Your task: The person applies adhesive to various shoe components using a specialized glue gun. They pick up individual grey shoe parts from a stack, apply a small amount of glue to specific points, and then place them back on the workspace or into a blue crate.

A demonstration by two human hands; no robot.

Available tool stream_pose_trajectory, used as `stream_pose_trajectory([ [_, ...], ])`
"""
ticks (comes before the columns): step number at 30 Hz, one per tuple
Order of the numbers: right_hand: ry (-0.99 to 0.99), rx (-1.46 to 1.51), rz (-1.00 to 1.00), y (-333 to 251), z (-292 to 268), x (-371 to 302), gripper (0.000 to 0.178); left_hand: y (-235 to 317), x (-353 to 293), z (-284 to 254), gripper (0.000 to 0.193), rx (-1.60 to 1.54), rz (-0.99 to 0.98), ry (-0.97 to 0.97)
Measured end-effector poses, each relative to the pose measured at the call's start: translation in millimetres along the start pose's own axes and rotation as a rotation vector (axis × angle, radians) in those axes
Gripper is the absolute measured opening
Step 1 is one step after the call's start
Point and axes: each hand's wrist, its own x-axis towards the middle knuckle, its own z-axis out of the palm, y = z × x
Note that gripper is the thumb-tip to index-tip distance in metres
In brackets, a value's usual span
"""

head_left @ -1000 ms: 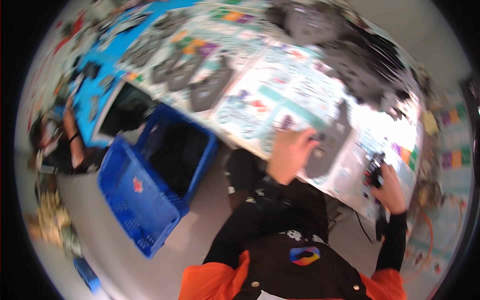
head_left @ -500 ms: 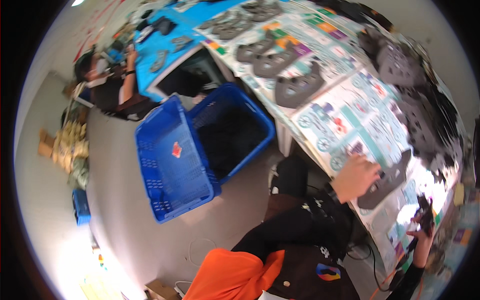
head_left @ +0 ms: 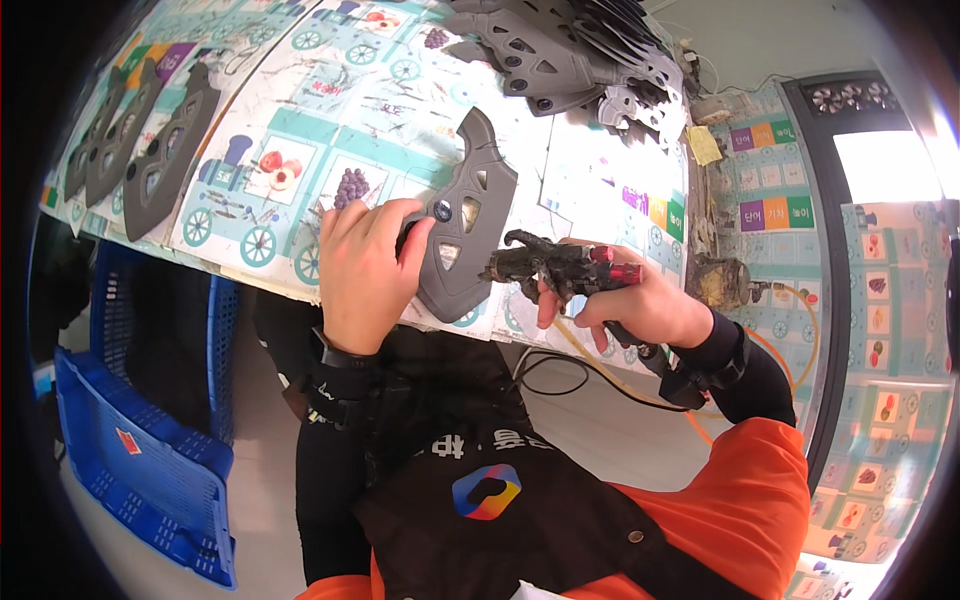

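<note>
A curved grey panel point(head_left: 484, 195) with triangular cut-outs lies at the near edge of the table. My left hand point(head_left: 365, 260) is at its left side, fingers curled, with thumb and forefinger closed at the panel's edge. A dark bit shows between them, too hidden to name. In my right hand point(head_left: 650, 305) is a grimy black spray gun point(head_left: 550, 265) with red knobs at its rear. Its nozzle points left, close to the panel's right edge. A yellowish hose point(head_left: 590, 352) runs down from it.
Several similar grey panels point(head_left: 170, 150) lie at the table's left, and a heap of them point(head_left: 545, 55) sits at the back. Blue plastic baskets point(head_left: 150, 490) stand on the floor at the left. A dark-framed unit point(head_left: 815, 130) stands at the right.
My view has swung to the right. The spray gun has come in beside the grey panel, and my left hand stays at that panel. The co-worker is out of view.
</note>
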Motion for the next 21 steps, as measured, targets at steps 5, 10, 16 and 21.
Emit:
stream_pose_trajectory([
  [5,-0.008,-0.044,0.05,4,0,9,0.045,-1,-3,1,0.016,-0.009,-0.006,-0.011],
  [10,-0.031,-0.206,0.097,-1,7,16,0.045,-2,-2,-2,0.015,-0.034,-0.023,-0.025],
  [16,0.008,-0.259,0.192,-6,12,19,0.042,-4,0,-1,0.017,-0.035,-0.033,-0.056],
  [21,-0.001,-0.366,0.116,-9,17,20,0.035,-4,-1,-3,0.017,-0.035,-0.049,-0.075],
])
